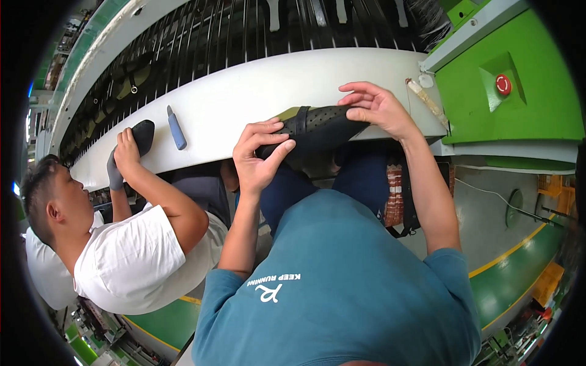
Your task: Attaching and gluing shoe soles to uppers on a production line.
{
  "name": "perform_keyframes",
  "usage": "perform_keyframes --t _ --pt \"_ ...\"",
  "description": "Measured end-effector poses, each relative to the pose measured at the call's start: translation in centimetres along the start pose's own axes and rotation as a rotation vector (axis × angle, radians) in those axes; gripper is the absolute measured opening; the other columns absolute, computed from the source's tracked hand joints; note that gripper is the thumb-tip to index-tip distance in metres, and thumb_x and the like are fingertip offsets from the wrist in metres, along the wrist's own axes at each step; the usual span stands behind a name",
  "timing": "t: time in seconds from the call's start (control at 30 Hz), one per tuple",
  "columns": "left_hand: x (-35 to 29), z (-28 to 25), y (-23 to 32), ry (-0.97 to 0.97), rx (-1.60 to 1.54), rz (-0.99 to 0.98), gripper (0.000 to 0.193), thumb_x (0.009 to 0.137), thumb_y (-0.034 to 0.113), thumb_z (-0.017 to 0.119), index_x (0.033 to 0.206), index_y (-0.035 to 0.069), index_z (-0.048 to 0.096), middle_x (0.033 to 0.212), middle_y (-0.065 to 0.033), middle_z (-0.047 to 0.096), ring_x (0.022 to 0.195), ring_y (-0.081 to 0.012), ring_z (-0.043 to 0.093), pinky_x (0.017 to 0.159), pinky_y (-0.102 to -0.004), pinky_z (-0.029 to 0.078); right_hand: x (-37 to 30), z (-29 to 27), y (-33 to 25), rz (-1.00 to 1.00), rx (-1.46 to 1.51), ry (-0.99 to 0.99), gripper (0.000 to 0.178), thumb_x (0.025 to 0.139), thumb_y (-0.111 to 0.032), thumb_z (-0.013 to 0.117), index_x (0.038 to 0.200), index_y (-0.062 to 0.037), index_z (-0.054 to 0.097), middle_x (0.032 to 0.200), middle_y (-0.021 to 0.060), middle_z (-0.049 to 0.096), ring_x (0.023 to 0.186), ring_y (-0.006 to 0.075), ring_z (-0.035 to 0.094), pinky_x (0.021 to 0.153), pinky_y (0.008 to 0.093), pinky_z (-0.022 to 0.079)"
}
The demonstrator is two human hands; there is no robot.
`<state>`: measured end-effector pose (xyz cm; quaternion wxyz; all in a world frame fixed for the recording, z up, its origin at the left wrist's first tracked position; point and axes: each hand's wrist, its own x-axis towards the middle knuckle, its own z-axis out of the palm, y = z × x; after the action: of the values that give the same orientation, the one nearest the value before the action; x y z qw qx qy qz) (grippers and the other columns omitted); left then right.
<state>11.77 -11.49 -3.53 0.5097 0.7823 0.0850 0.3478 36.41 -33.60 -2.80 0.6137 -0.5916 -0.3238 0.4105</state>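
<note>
A black shoe upper (326, 129) with rows of small holes, a dark strap and an olive-green lining is held over the front edge of the white work surface. My left hand (259, 152) grips its left end, thumb on the near side and fingers over the top. At the right end, the thumb of my right hand (381, 111) presses on the upper. The fingers of that hand reach out above it, and their contact on the far side is partly hidden.
A blue-handled utility knife (176, 131) lies on the white work surface (210, 100). On the left, a co-worker in white (134, 262) handles a dark piece (143, 135). Metal rods (244, 30) run behind. A green machine housing (473, 116) with a red button (503, 85) stands right, near a taped strip (427, 100).
</note>
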Motion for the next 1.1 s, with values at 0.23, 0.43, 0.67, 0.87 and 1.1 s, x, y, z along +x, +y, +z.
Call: perform_keyframes --t 0.23,0.43,0.67,0.87,1.1 --pt "0.9 0.3 -0.6 -0.006 -0.113 -0.137 0.045 0.081 0.003 0.093 0.123 0.0 0.076 0.114 -0.0128 0.076 0.116 -0.0259 0.073 0.108 -0.0391 0.054 -1.1 2.8 -9.4 -0.203 -0.345 0.095 0.086 0.078 0.0 0.091 0.156 -0.0106 0.056 0.123 0.0091 0.076 0.109 0.0161 0.072 0.103 0.0324 0.056" --pt "4.7 2.6 5.4 0.132 -0.293 0.148 0.095 0.081 0.0 0.092 0.162 0.004 0.042 0.135 -0.018 0.07 0.119 -0.0253 0.072 0.102 -0.0386 0.06 1.6 10.7 -13.9 -0.886 -0.787 0.107 0.08 0.073 -0.007 0.09 0.147 -0.018 0.064 0.115 0.0081 0.076 0.098 0.0298 0.076 0.085 0.0392 0.061" --pt "1.2 -1.6 -1.3 0.007 -0.253 -0.325 0.053 0.088 0.0 0.088 0.138 -0.002 0.07 0.12 -0.0118 0.077 0.113 -0.0172 0.073 0.101 -0.0322 0.058 0.9 9.1 -4.4 -0.596 -0.818 0.355 0.028 0.083 -0.014 0.089 0.104 -0.007 0.072 0.116 0.0087 0.075 0.119 0.0337 0.07 0.102 0.0452 0.053" --pt "0.6 -2.6 -1.9 -0.051 -0.272 -0.408 0.038 0.09 0.002 0.086 0.127 -0.004 0.078 0.126 -0.0146 0.079 0.118 -0.0215 0.073 0.109 -0.0349 0.055 0.9 9.4 -2.1 -0.577 -0.789 0.286 0.022 0.083 -0.016 0.09 0.091 -0.0063 0.073 0.121 0.0079 0.077 0.127 0.0331 0.067 0.109 0.0465 0.048" --pt "1.9 -1.0 -1.6 -0.072 -0.317 -0.321 0.036 0.086 -0.004 0.086 0.122 -0.005 0.077 0.125 -0.024 0.078 0.118 -0.029 0.075 0.106 -0.0399 0.059 1.4 9.6 -2.2 -0.514 -0.74 0.27 0.02 0.084 -0.009 0.09 0.088 -0.0028 0.071 0.122 0.0098 0.077 0.126 0.0316 0.068 0.106 0.0429 0.052"
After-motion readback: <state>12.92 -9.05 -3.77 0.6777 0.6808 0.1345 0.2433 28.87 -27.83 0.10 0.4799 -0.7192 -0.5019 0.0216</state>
